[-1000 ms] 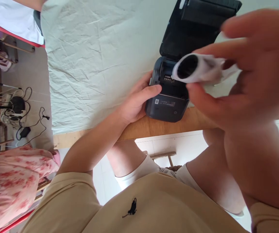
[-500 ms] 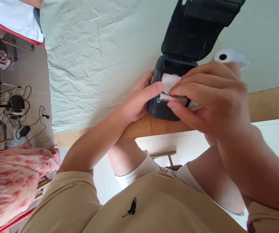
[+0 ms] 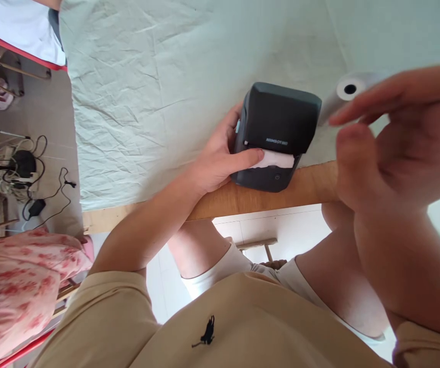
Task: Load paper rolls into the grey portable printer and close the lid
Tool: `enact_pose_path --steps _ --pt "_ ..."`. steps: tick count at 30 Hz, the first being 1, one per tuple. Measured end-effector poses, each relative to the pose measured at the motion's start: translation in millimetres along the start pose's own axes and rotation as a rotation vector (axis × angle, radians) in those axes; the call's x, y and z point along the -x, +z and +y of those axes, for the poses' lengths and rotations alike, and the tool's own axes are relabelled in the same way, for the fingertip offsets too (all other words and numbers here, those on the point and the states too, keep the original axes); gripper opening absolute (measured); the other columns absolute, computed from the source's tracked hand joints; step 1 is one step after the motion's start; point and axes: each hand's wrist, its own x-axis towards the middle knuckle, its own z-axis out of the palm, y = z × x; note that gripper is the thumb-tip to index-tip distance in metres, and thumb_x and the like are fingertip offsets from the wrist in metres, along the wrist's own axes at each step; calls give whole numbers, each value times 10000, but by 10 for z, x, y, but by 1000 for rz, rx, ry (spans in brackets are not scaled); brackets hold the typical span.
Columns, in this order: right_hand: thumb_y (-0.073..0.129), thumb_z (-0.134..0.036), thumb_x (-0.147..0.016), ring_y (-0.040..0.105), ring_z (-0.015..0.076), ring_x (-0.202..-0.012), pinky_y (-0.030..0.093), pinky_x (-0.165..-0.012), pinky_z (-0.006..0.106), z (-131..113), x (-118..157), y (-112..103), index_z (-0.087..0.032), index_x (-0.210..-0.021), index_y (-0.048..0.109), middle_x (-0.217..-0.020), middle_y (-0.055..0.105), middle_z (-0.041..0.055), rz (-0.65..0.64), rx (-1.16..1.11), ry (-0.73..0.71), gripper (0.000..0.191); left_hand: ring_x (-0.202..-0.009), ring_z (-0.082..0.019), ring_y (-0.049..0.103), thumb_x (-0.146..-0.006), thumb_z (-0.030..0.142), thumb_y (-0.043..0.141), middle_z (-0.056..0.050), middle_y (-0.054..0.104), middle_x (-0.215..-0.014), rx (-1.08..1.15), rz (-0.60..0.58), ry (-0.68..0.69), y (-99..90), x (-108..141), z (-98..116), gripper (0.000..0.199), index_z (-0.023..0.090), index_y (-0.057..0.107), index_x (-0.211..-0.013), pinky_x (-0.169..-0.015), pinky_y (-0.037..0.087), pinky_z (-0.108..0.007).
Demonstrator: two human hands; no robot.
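A dark label printer sits at the table's front edge with its lid down. My left hand grips its left side, the thumb pressing on white paper that sticks out of the slot below the lid. To the right, my right hand is raised in the air, apart from the printer, its fingers spread and nothing seen in them. Behind those fingers a white paper roll with a dark core lies on the cloth, partly hidden.
A pale green wrinkled cloth covers the table, leaving a wooden edge bare along the front. On the floor at left are tangled cables and a black adapter. Pink floral fabric lies at lower left.
The printer's lid, raised before, is now down over the compartment. My right hand has let go of the paper and moved right, opening its fingers. My left hand keeps its hold.
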Motion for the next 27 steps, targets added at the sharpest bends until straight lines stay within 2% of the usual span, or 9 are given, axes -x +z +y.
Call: enact_pose_path --steps 2,4,5,8,13,15,19,24,27 --pt "786 -681 -1017 559 165 -684 448 -685 413 16 63 70 -284 -899 639 -778 614 -7 48 18 -76 439 -1463 -337 780 -706 431 1083 5 855 -1207 29 -9 21 2 -10 -34 650 315 763 -1261 -1172 674 -405" --pt "850 -660 -999 391 115 -570 292 -560 352 71 78 128 -258 -810 515 -667 494 -36 49 9 -104 557 -1431 -335 803 -749 480 1064 -10 861 -1232 72 -33 37 6 -19 -66 668 307 744 -1309 -1105 694 -392" --pt "877 -659 -987 364 107 -557 255 -537 342 111 70 145 -251 -787 470 -651 474 -40 21 -7 -85 610 -1411 -337 815 -782 530 1044 -21 863 -1239 92 -42 36 13 -18 -73 669 299 732 -1327 -1057 704 -389" --pt "923 -680 -945 363 102 -527 240 -499 333 251 21 142 -242 -734 377 -604 443 -49 -71 -50 -25 732 -1401 -353 827 -847 624 997 -40 867 -1213 112 -26 -10 63 13 -34 626 272 731 -1290 -971 709 -379" --pt "924 -510 -974 438 103 -495 255 -439 314 348 -36 75 -246 -678 378 -567 488 -58 -253 -50 12 676 -1431 -345 819 -897 564 979 -17 867 -1149 82 7 -76 149 65 91 460 257 744 -1147 -936 701 -338" --pt "912 -479 -986 436 100 -493 247 -436 311 336 -37 75 -245 -674 385 -562 487 -57 -253 -56 8 656 -1400 -337 835 -909 566 965 -20 865 -1115 77 -6 -70 156 61 98 452 252 748 -1151 -900 696 -329" --pt "874 -557 -1020 415 96 -506 248 -460 307 300 -31 92 -242 -685 386 -577 501 -50 -265 -57 16 671 -1324 -322 863 -944 574 912 -7 865 -1092 72 2 -34 144 45 69 412 274 748 -1174 -912 701 -355" --pt "886 -608 -1003 453 106 -535 272 -505 325 293 -71 97 -245 -676 411 -588 532 -39 -245 -71 47 681 -1101 -285 893 -961 389 890 -9 894 -1069 142 -85 -11 131 -9 24 265 250 731 -1120 -983 742 -412" --pt "912 -522 -997 455 110 -544 288 -545 338 324 -121 94 -249 -671 415 -588 528 -38 -253 -86 26 654 -1200 -297 890 -978 344 852 -15 891 -988 179 -109 54 141 -87 -52 151 249 758 -1050 -1056 747 -425"
